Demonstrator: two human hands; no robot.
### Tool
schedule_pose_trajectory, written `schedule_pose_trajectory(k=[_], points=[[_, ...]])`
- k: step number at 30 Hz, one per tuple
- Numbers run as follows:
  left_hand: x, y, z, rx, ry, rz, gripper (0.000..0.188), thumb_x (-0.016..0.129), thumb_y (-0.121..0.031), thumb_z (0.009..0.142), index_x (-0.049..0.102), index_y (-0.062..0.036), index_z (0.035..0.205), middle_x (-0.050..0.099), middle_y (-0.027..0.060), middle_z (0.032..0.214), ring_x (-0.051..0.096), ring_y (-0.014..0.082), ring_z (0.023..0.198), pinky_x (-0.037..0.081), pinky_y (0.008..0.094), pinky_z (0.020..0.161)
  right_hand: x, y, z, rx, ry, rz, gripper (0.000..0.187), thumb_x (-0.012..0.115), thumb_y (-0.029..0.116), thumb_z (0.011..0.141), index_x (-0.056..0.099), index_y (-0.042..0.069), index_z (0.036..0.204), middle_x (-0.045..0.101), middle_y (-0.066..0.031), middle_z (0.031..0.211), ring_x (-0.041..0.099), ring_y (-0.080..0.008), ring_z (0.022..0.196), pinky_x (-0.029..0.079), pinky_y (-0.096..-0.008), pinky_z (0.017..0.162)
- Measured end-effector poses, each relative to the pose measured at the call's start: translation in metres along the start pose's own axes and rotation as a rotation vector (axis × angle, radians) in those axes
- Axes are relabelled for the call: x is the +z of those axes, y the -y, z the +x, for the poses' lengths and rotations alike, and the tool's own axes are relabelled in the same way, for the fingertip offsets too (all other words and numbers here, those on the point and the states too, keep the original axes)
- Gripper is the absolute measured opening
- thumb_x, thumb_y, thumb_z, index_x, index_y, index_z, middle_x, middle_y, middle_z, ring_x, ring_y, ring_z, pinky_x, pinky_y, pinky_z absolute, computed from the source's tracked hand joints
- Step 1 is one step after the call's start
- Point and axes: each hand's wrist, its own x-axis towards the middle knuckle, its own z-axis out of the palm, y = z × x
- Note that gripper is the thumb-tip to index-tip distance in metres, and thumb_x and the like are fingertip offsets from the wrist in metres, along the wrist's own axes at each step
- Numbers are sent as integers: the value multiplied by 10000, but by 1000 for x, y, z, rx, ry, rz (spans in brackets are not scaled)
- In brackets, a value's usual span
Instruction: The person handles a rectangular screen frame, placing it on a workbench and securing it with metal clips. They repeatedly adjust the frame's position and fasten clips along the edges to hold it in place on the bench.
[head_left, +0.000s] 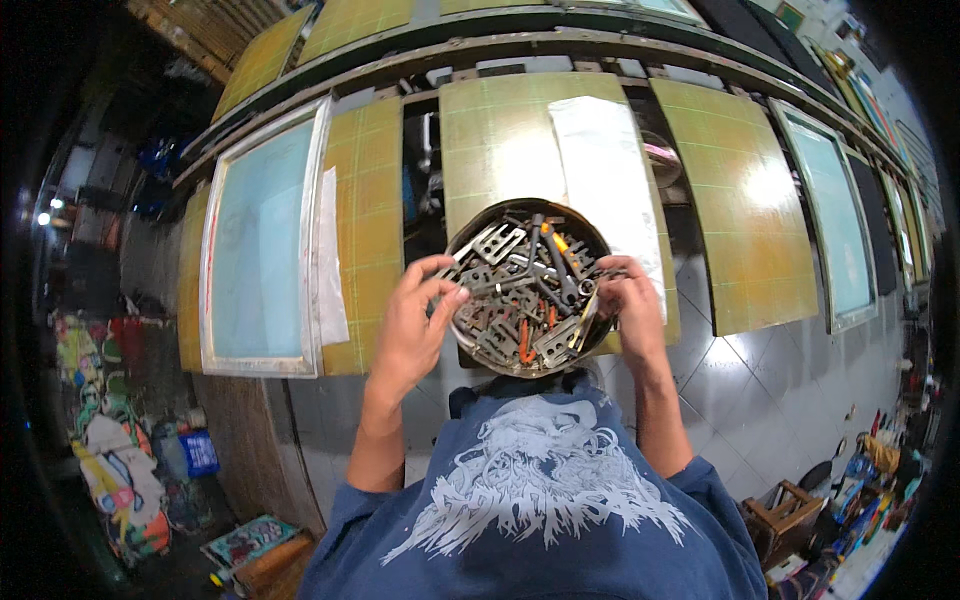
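Observation:
A round, dark-rimmed metal bowl (pixel 603 226) is in front of me, heaped with metal hinge clamps and brackets (pixel 498 243). Among them lie an open-end wrench (pixel 566 280), a tool with an orange-and-black handle (pixel 560 243) and an orange-red piece (pixel 526 342). My left hand (pixel 412 322) is at the bowl's left side, thumb and fingers apart near its rim and the loose parts. Over on the right rim, my right hand (pixel 635 305) has its fingers curled inward. Whatever its fingertips close on is hidden.
Yellow-green printing boards (pixel 735 200) line a long rack beyond the bowl. A white sheet (pixel 607 170) covers part of the middle board. Framed screens (pixel 262 240) stand at left and right. A wooden stool (pixel 785 515) and scattered items are on the tiled floor (pixel 735 400) at lower right.

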Motion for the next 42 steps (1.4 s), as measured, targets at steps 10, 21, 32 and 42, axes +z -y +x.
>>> schedule_pose_trajectory(k=[10, 21, 32, 42], points=[[105, -62, 23, 208, 155, -151, 195, 618, -167, 977, 655, 16, 922, 631, 116, 1192, 632, 160, 932, 504, 276, 762, -57, 35, -53, -72, 81, -452, 286, 659, 275, 953, 659, 0, 871, 621, -32, 692, 491, -69, 640, 409, -277, 571], [403, -207, -26, -168, 429, -913, 295, 683, -116, 938, 563, -4, 1184, 682, 54, 994, 609, 87, 812, 475, 227, 697, -292, 35, -135, -41, -284, 92, 288, 612, 264, 1000, 560, 54, 810, 522, 46, 659, 433, -25, 592, 332, -215, 511], [552, -295, -46, -418, 800, -754, 321, 693, -166, 938, 615, 0, 1202, 636, 9, 952, 541, 61, 776, 429, 206, 666, -469, 35, -189, -49, -403, 111, 173, 592, 208, 1006, 573, 38, 1032, 535, 34, 720, 439, -25, 612, 323, -195, 529], [598, -300, 15, -480, 595, -883, 347, 561, -127, 997, 526, -2, 1320, 645, 96, 1073, 676, 214, 953, 575, 356, 806, -579, 52, -167, -66, -467, 367, 357, 505, 4, 984, 423, -56, 1327, 668, -156, 1020, 681, -187, 847, 554, -273, 750]])
